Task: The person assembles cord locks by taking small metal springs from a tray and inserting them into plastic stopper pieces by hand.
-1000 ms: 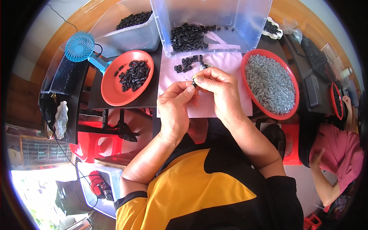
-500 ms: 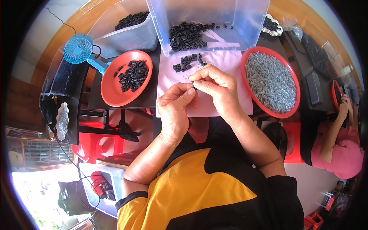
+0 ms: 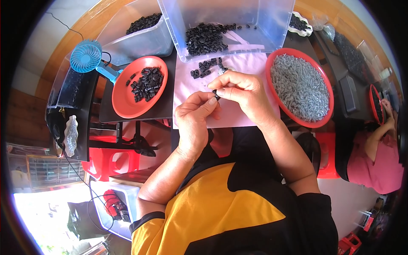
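Between my two hands, over a pink cloth [image 3: 238, 114], is a small black plastic piece [image 3: 216, 95]. My left hand [image 3: 194, 114] is closed on its lower end with thumb and fingers. Thumb and forefinger of my right hand [image 3: 242, 94] pinch at its upper end; whether they hold a second small part is hidden. Just beyond my fingers lie several loose black pieces [image 3: 203, 68] on the cloth. A small round clear dish [image 3: 226, 69] sits partly behind my right hand. A larger heap of black pieces [image 3: 204, 40] rests in a clear bin [image 3: 263, 25] tipped toward me.
On the left stands an orange-red plate [image 3: 121, 100] with black pieces, near a blue fan [image 3: 86, 56] and another clear bin [image 3: 157, 40]. To the right, a red tray [image 3: 326, 114] is heaped with small clear-grey parts [image 3: 299, 89]. Another person [image 3: 374, 161] in pink works at far right.
My right fingertips have shifted slightly, and more of the black piece shows between my hands. The other person's hands have moved by the red tray at far right.
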Tool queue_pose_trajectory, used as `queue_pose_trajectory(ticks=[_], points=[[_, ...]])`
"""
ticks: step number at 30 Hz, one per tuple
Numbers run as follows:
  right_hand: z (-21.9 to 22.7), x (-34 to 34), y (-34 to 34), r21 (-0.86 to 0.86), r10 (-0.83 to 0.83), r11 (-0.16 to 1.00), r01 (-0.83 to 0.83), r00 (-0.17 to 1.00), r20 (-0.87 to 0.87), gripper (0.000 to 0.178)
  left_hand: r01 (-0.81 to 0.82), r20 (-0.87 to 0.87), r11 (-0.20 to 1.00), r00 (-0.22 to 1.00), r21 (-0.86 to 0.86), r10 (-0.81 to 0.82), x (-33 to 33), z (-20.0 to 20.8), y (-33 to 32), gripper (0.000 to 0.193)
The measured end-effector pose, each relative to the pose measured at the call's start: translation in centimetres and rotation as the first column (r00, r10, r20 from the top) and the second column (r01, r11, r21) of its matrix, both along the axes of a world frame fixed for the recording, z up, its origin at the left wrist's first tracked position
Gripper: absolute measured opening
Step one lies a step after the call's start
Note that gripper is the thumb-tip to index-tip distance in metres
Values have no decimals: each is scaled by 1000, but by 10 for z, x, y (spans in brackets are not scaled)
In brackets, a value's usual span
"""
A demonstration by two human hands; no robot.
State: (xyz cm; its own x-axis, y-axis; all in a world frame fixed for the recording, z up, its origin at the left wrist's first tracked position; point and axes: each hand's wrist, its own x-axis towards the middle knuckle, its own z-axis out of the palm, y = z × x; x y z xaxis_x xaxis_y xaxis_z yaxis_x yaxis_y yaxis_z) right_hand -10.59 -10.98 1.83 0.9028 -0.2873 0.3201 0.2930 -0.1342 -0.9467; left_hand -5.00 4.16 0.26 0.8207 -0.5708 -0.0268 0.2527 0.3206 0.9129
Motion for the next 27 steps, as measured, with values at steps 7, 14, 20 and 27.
queue_pose_trajectory(ticks=[7,14,20,27], points=[[6,-3,-3,104,9,995,-6,1000,-25,18,18,27,1000,999,21,-19,1,0,0,9],[3,-4,-2,154,-10,988,17,999,-47,20,31,26,998,999,51,-32,3,1,-1,10],[1,-5,1,152,-21,988,19,1000,14,22,21,25,999,999,43,-22,1,0,-1,10],[8,-9,10,-296,-139,937,183,977,164,20,-22,73,997,997,75,16,-1,0,-4,10]])
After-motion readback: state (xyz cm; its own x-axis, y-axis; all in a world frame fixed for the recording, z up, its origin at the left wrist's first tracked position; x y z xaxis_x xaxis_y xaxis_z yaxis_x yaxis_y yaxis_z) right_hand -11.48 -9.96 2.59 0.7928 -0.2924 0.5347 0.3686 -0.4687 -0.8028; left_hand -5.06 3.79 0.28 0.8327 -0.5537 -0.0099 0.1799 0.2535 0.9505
